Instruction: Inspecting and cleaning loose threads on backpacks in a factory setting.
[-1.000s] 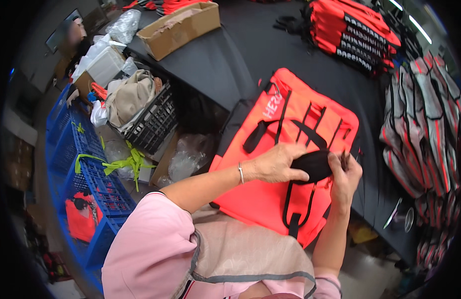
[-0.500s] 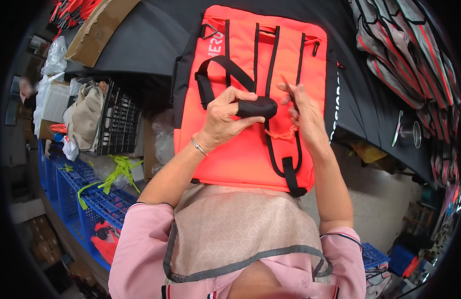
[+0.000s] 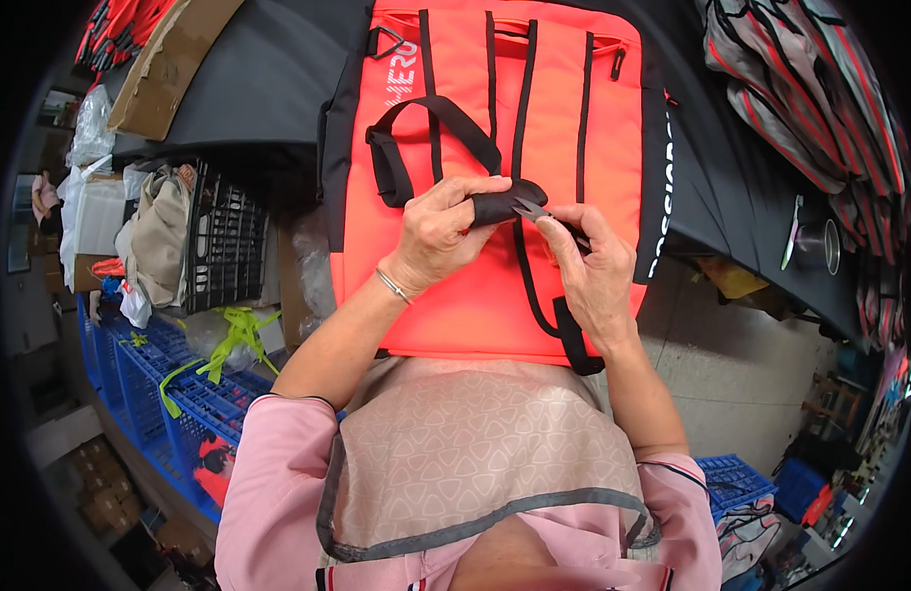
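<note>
A bright orange-red backpack [image 3: 416, 313] with black trim lies flat before me, its shoulder straps facing up. My left hand [image 3: 440, 232] is closed on a black padded handle [image 3: 495, 205], thumb below and fingers above. In my right hand [image 3: 595, 274] is a pair of small thread snips [image 3: 528, 209], gripped between thumb and fingers. Their pointed metal blades meet the handle's right end; whether they touch a thread is too small to tell. A loop of black webbing [image 3: 389, 175] stands up left of the handle, and a black strap end [image 3: 574, 335] hangs near the bag's lower edge.
Black cloth covers the table [image 3: 249, 89]. Grey bags with orange stripes [image 3: 790, 89] are piled at right, near a metal cup [image 3: 820, 244]. On the left are a black crate [image 3: 229, 236], blue baskets [image 3: 195, 389] and a cardboard piece [image 3: 170, 69].
My right hand has moved left and down, bringing the snips from above the bag to the handle's end. The handle stays in my left hand. My view has shifted slightly.
</note>
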### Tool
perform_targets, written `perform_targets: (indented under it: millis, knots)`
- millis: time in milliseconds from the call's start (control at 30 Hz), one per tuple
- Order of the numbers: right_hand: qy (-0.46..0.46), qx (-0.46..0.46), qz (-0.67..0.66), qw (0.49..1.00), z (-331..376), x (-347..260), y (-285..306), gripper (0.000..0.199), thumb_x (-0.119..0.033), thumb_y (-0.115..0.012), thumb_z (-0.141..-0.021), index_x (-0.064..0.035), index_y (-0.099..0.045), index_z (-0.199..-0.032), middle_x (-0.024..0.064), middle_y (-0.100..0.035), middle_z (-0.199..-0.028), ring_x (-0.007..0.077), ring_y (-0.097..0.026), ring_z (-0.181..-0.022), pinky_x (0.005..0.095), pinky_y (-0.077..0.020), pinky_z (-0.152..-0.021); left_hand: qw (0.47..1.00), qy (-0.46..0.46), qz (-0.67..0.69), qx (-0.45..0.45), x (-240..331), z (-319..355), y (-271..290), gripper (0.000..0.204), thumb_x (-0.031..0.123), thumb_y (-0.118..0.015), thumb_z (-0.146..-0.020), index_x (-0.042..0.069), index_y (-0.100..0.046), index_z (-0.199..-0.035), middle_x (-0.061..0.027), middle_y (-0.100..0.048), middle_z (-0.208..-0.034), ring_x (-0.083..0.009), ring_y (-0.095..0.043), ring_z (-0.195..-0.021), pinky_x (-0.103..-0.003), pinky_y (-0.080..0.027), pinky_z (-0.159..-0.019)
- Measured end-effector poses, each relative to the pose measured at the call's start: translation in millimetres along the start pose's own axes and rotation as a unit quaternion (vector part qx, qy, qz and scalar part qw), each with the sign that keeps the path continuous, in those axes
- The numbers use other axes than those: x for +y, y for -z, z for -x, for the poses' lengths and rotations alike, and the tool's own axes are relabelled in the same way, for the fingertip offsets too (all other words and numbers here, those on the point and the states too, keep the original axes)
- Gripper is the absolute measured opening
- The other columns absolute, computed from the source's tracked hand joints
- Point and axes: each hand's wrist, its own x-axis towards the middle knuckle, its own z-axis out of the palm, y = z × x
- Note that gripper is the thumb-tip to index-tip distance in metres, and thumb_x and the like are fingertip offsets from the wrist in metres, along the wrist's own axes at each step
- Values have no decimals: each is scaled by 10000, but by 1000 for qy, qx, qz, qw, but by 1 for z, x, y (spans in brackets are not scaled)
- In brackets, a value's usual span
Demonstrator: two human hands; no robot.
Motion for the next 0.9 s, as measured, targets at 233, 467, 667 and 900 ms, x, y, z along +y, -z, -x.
perform_targets:
  millis: [233,467,667,900]
  knots:
    - [13,-27,55,998,-5,-7,8,157,-144,-735,-873,-9,-662,-906,93,-686,-784,186,-660,-662,307,-512,-603,999,-4,32,-8,1,-2,4,290,-17,-785,-673,66,-737,-947,-65,-714,-1075,-208,-698,-878,-292,-584,-726]
    - [-27,-52,-23,998,-4,-4,8,136,-119,-730,-882,-3,-663,-906,77,-672,-739,137,-646,-655,263,-502,-596,998,31,47,-12,1,2,1,256,-1,-792,-692,82,-747,-930,-60,-720,-1056,-210,-695,-873,-298,-578,-720]
    - [-2,-39,11,999,-5,-11,6,155,-150,-729,-885,-12,-658,-872,84,-685,-741,159,-658,-658,289,-505,-598,998,30,44,-11,3,1,4,243,11,-798,-700,71,-745,-930,-57,-722,-1046,-207,-694,-861,-303,-575,-713]
    - [-80,-3,-81,993,-14,1,25,152,-129,-666,-944,19,-647,-917,10,-633,-761,47,-564,-682,219,-464,-604,989,40,131,-54,9,13,13,248,-27,-758,-695,70,-750,-923,-95,-663,-1208,-276,-631,-1114,-338,-554,-893]
